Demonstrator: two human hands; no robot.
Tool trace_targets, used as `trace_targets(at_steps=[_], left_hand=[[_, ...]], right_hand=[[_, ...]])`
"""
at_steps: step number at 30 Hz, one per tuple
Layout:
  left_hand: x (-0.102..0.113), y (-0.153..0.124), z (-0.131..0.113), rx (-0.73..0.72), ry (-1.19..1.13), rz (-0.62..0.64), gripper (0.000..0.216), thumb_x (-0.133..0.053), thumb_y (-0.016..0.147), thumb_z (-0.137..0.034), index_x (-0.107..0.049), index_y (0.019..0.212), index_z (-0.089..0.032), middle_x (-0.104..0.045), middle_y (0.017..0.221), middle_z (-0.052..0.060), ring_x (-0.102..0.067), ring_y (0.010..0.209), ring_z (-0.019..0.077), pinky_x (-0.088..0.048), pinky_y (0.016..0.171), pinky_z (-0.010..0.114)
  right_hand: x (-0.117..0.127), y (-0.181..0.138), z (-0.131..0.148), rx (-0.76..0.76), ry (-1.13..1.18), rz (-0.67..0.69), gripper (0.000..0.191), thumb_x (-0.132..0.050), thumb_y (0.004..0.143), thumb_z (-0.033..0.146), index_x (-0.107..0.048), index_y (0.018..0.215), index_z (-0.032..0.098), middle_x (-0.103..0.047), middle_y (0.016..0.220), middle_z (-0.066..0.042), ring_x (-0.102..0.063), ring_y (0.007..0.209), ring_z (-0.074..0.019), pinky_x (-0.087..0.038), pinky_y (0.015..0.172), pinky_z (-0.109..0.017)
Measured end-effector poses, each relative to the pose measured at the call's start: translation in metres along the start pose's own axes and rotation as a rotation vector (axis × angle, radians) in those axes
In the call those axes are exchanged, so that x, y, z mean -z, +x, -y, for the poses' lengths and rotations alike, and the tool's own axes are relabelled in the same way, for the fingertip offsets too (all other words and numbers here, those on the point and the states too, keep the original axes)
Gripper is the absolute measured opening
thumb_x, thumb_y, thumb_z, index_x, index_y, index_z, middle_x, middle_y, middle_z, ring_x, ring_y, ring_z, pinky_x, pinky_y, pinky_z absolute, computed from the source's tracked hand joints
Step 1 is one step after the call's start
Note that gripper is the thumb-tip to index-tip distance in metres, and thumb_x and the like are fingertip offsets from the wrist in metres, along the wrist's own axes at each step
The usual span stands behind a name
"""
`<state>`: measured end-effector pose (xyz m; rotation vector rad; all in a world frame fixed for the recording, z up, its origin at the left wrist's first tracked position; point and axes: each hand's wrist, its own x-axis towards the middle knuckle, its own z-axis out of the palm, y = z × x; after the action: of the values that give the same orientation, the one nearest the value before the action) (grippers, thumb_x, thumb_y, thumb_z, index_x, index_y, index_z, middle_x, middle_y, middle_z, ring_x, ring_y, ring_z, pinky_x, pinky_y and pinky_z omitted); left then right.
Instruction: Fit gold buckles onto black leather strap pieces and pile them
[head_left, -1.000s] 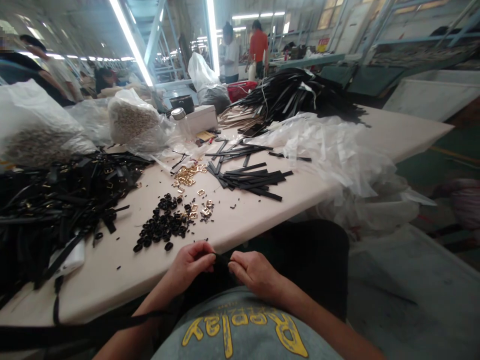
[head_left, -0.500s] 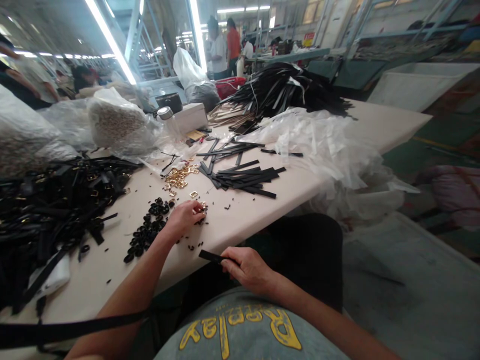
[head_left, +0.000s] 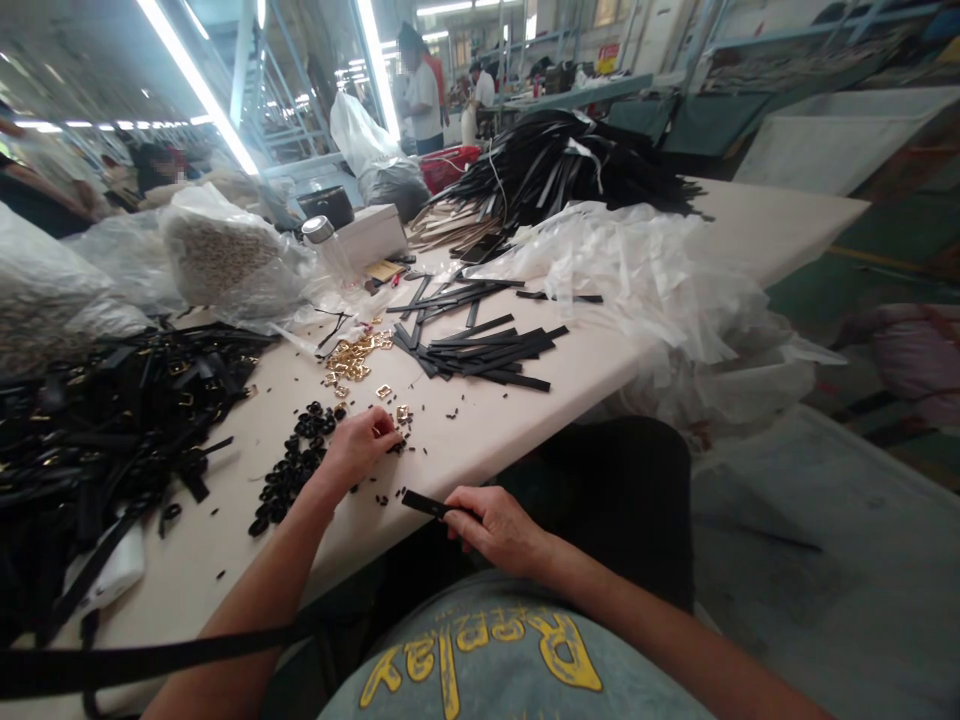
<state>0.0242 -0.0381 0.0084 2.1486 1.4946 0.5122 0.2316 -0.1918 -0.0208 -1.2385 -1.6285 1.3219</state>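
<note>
My right hand (head_left: 499, 525) grips a black strap (head_left: 422, 502) near the table's front edge, its flat end pointing left out of my closed fingers. My left hand (head_left: 358, 447) rests low over the table with thumb and fingers curled together; whatever sits between the fingertips is too small to make out. Small dark bits lie around those fingertips. Just beyond them is a loose gold buckle (head_left: 403, 413), with another gold buckle (head_left: 383, 391) farther back. Black loops (head_left: 289, 468) are heaped left of my left wrist, and a pile of gold buckles (head_left: 352, 357) lies behind.
Cut black strips (head_left: 487, 350) lie mid-table. A tangle of buckled black straps (head_left: 112, 410) covers the left side. Filled plastic bags (head_left: 217, 245), a lidded jar (head_left: 319, 232), a big strap bundle (head_left: 562, 165) and plastic sheeting (head_left: 637, 275) stand behind. People are in the background.
My left hand has drawn slightly back and down from the gold buckle, which now shows fully. My right hand still holds the strap, turned a little. The view has shifted slightly.
</note>
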Motion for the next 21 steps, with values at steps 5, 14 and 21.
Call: trace_targets(at_steps=[5,14,21], left_hand=[[-0.006,-0.012,-0.004,0.253,-0.719,-0.008,0.029,-0.080,0.061,-0.038,-0.064,0.076,-0.018,-0.062,0.058,-0.003,-0.053,0.048,0.0099,-0.041,0.047,0.021],[-0.006,-0.046,-0.033,0.520,-1.344,-0.093,0.038,-0.084,0.062,-0.015,-0.070,0.097,-0.017,-0.070,0.072,0.000,-0.067,0.059,0.0078,-0.053,0.052,0.012],[-0.013,-0.062,-0.043,0.154,-0.991,-0.293,0.027,-0.084,0.066,-0.030,-0.069,0.083,-0.017,-0.072,0.074,0.001,-0.069,0.066,0.0135,-0.057,0.064,0.024]], right_hand=[[0.003,0.000,-0.002,-0.077,0.163,-0.058,0.019,-0.054,0.090,0.031,-0.062,0.082,0.016,-0.064,0.065,0.002,-0.055,0.047,-0.0078,-0.041,0.046,-0.018],[0.007,0.014,0.010,-0.144,0.351,-0.143,0.022,-0.060,0.084,0.037,-0.057,0.074,0.017,-0.058,0.053,0.006,-0.046,0.037,-0.0055,-0.035,0.038,-0.016],[0.006,0.013,0.025,-0.053,0.154,-0.176,0.020,-0.057,0.088,0.033,-0.060,0.075,0.018,-0.057,0.052,0.006,-0.048,0.039,-0.0067,-0.035,0.040,-0.017]])
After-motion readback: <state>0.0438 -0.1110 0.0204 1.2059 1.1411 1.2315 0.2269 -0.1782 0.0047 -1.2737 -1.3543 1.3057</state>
